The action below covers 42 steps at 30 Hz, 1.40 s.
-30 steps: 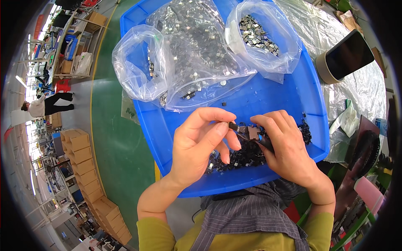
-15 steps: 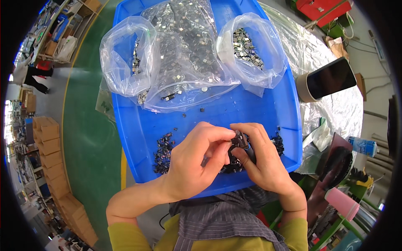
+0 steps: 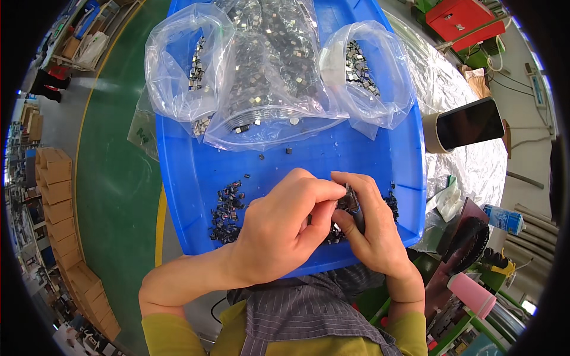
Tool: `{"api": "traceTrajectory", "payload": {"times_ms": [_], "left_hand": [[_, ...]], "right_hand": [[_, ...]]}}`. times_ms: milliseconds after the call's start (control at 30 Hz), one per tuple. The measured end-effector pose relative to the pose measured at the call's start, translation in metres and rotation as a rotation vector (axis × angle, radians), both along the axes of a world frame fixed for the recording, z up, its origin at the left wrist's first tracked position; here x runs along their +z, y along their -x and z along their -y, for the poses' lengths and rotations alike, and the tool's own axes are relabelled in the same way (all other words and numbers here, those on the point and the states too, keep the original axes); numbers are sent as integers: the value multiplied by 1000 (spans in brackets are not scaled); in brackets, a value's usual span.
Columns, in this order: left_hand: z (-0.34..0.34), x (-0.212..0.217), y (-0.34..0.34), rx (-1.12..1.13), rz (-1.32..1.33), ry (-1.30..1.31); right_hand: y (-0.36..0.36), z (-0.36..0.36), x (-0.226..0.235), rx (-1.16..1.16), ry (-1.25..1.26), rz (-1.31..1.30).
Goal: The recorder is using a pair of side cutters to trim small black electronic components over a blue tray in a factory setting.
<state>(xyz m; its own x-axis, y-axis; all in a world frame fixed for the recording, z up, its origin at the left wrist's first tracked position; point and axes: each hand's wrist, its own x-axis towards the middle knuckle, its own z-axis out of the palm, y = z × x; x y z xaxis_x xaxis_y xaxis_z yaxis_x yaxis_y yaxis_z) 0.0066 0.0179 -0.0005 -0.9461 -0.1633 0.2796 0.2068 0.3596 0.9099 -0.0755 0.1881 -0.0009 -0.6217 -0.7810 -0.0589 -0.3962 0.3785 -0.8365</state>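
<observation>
Over the near part of a blue tray (image 3: 211,160) my two hands meet. My right hand (image 3: 379,231) is closed round a dark, longish object (image 3: 351,204); its exact kind does not show. My left hand (image 3: 279,228) has thumb and forefinger pinched against the top of that object, and whatever is between the fingertips is hidden. Small black pieces (image 3: 225,210) lie in a heap left of my left hand. More black pieces (image 3: 392,202) are beside my right hand, and some show beneath the hands.
A large clear zip bag (image 3: 273,65) of small metallic-and-dark parts fills the tray's far half. Open clear bags (image 3: 160,89) (image 3: 395,89) flank it, with similar parts in them. A phone (image 3: 472,123) leans on a round stand at right. Cardboard boxes (image 3: 62,207) line the green floor's left side.
The view has shifted slightly. My left hand's fingertips have moved a little closer to my right hand, covering more of the dark object. Both hands keep their closed grip.
</observation>
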Motion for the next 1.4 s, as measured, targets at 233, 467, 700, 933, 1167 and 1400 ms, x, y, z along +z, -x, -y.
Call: {"api": "traceTrajectory", "payload": {"times_ms": [233,467,700,933,1167,1400], "left_hand": [[-1,0,1,-12,2,-10],[-6,-2,1,80,-30,-50],[-6,-3,1,86,-28,-39],[1,0,-1,-36,52,-63],[3,5,2,-67,118,-116],[15,16,13,-274,301,-332]], "right_hand": [[0,-2,1,-8,-3,15],[0,-1,-1,6,11,28],[-1,0,-1,-14,9,-21],[-1,-2,0,5,20,37],[-3,-2,0,-47,-19,67],[-2,-3,1,-6,0,66]]}}
